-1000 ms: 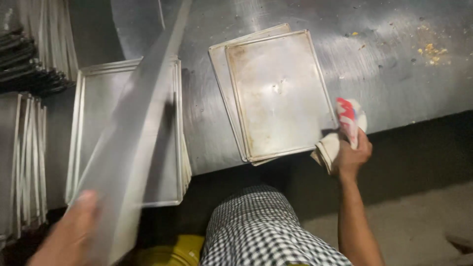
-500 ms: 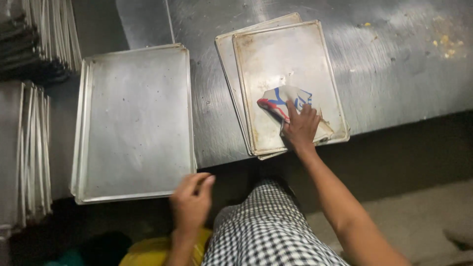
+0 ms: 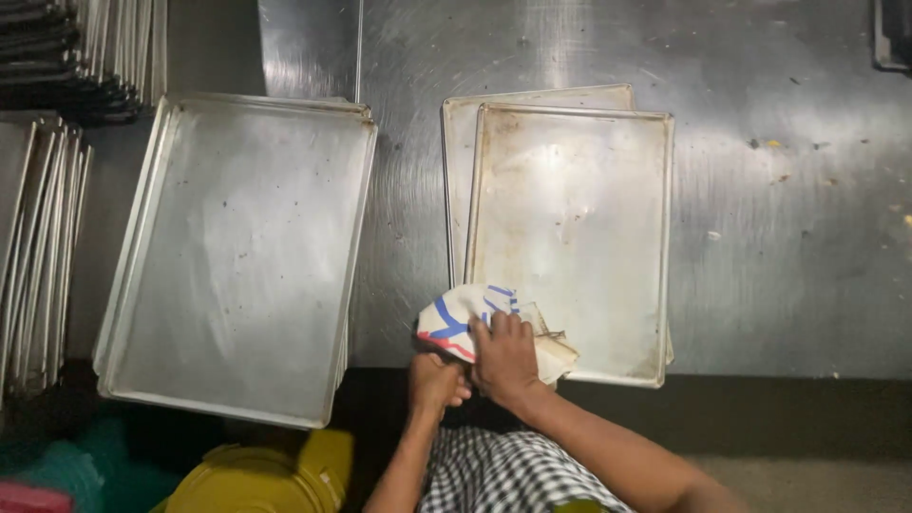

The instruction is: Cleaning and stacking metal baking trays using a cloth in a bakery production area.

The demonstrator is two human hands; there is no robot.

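Note:
My right hand (image 3: pixel 505 356) presses a crumpled white cloth (image 3: pixel 465 318) with red and blue stripes onto the near left corner of a greasy metal baking tray (image 3: pixel 579 218). That tray lies on top of another like it on the steel table (image 3: pixel 788 247). My left hand (image 3: pixel 435 380) is at the table's front edge, just under the cloth, touching the tray stack's near corner; its fingers are curled and partly hidden. A stack of cleaner trays (image 3: pixel 237 266) lies to the left.
More trays stand on edge at the far left (image 3: pixel 38 237), with dark racks (image 3: pixel 57 66) above them. A yellow container (image 3: pixel 256 475) sits on the floor below the left stack. Crumbs dot the table at the right.
My right hand has slid the cloth from the tray's middle to its near left corner. My left hand has moved right, from below the left stack to the tray stack's near corner.

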